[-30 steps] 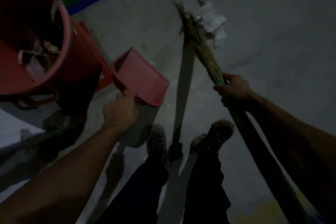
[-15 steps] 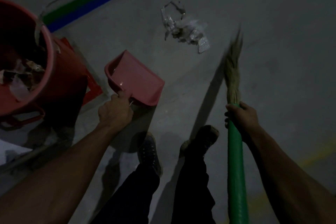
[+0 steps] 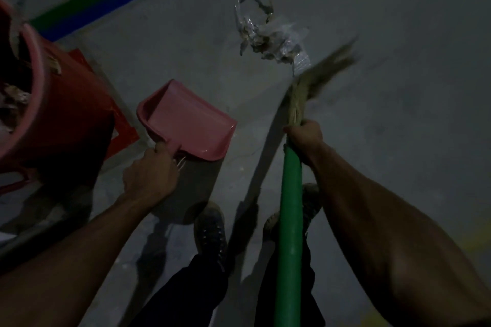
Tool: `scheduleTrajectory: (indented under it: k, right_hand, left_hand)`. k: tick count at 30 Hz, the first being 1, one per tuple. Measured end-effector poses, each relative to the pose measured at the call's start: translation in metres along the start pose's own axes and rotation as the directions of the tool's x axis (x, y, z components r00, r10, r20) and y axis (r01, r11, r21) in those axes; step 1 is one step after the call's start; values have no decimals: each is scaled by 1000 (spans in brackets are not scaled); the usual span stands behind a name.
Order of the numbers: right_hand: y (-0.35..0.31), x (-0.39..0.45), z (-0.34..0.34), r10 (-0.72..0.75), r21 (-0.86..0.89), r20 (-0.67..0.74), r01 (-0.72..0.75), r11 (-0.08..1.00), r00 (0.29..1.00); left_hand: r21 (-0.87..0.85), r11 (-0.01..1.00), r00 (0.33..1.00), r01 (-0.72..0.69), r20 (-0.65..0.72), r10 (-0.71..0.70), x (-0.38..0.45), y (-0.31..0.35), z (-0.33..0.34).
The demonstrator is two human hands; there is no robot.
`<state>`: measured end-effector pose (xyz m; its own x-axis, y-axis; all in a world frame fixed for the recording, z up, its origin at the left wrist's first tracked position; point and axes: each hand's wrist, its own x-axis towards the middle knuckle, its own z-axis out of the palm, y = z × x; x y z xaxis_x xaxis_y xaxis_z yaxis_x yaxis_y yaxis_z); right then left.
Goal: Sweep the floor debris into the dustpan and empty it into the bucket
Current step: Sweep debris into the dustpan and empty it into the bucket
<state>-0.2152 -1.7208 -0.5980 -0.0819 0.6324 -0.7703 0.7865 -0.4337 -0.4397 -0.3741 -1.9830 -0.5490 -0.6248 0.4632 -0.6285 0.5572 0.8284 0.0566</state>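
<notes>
Two hands, both gripping.
Left hand (image 3: 150, 175) clasps smooth pink dustpan (image 3: 190, 125); right hand (image 3: 305, 135) wraps straw broom (image 3: 292, 194) beside crinkled plastic debris (image 3: 271, 40).

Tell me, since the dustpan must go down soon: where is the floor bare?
Bare floor lies between the dustpan and the debris pile, and right of the broom. It is crowded by the bucket and around the shoes.

We see the bucket (image 3: 53, 119) cut off by the left edge, its contents too dark to identify. The broom (image 3: 291, 220) bristle tips smear with motion blur. Our left hand (image 3: 150, 175) hides the dustpan (image 3: 188, 121) handle.
</notes>
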Motion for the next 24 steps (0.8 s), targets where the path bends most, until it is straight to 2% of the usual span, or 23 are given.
scheduleTrajectory:
  k: [6,9,13,17,20,24]
  right_hand:
    - [-60,6,-46,-147,-239,4,143,960,989]
    - [-79,14,-80,-209,-345,-15,191,919,978]
    - [-101,47,-109,-197,-454,-14,170,875,980]
    - [-116,90,-98,-162,-571,61,167,804,985]
    - [-119,116,-72,-213,-671,157,263,694,964]
    - [-122,135,-59,-323,-671,189,362,647,927]
  left_hand:
    - [-218,973,998,69,9,-69,14,15,-15]
    - [-230,970,997,82,14,-80,25,29,-26]
    - [-225,972,997,62,50,-52,56,50,-31]
    - [-261,959,992,113,77,-96,97,72,-23]
    - [-278,951,990,135,87,-115,127,88,-16]
    - [-253,956,986,152,98,-131,157,105,-12]
